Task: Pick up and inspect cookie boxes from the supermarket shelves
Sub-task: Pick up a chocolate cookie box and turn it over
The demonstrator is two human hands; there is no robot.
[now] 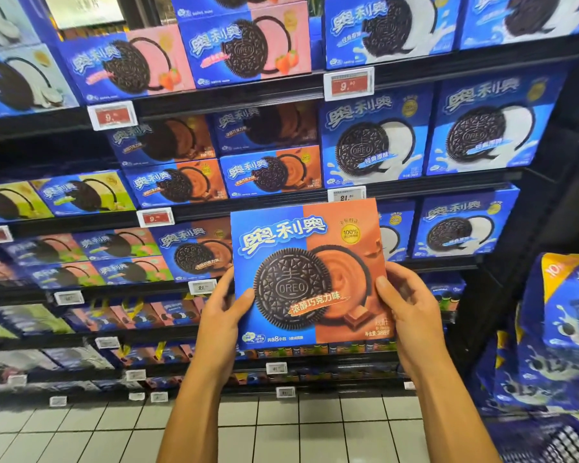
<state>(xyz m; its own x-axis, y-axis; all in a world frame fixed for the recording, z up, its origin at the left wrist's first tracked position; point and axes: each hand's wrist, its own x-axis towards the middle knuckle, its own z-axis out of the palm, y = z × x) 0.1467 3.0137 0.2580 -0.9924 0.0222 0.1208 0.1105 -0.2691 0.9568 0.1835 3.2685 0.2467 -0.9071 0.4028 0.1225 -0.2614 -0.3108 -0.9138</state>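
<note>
I hold a blue and orange-brown cookie box upright in front of the shelves, its front facing me with a large dark cookie printed on it. My left hand grips its left edge, thumb on the front. My right hand grips its right edge the same way. More boxes of the same chocolate kind stand on the shelf just left of it.
Black shelves hold rows of cookie boxes: pink strawberry at top, white-cream blue boxes at right, green ones at left. Price tags line the shelf edges. A stack of blue bags stands at right. White tiled floor lies below.
</note>
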